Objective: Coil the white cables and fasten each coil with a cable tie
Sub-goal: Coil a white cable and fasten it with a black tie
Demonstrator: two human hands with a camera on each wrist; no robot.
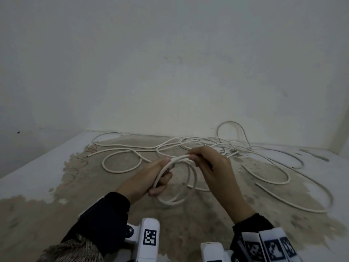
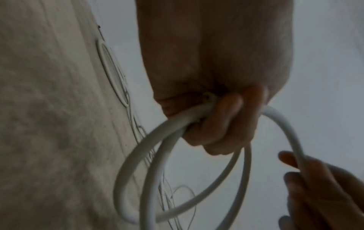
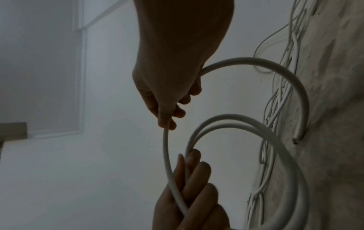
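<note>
A small coil of white cable (image 1: pixel 171 202) hangs from my left hand (image 1: pixel 151 178) above the table, with about two loops. The left fingers (image 2: pixel 222 123) are curled round the coil's top (image 2: pixel 189 118). My right hand (image 1: pixel 211 167) pinches the same cable (image 1: pixel 179 158) just right of the left hand, at its fingertips (image 3: pixel 167 123). From there the strand (image 3: pixel 165 149) runs into the left hand (image 3: pixel 189 194). Behind the right hand the cable arcs away, and a cut end (image 3: pixel 296 139) rests on the table. No cable tie shows in any view.
Several loose white cables (image 1: pixel 207 142) lie tangled across the back of the worn table (image 1: pixel 56 214), with a single loop (image 1: pixel 120 171) to the left and long arcs (image 1: pixel 283 182) to the right. A pale wall (image 1: pixel 170 72) stands close behind. The table's left edge (image 1: pixel 37 159) runs diagonally.
</note>
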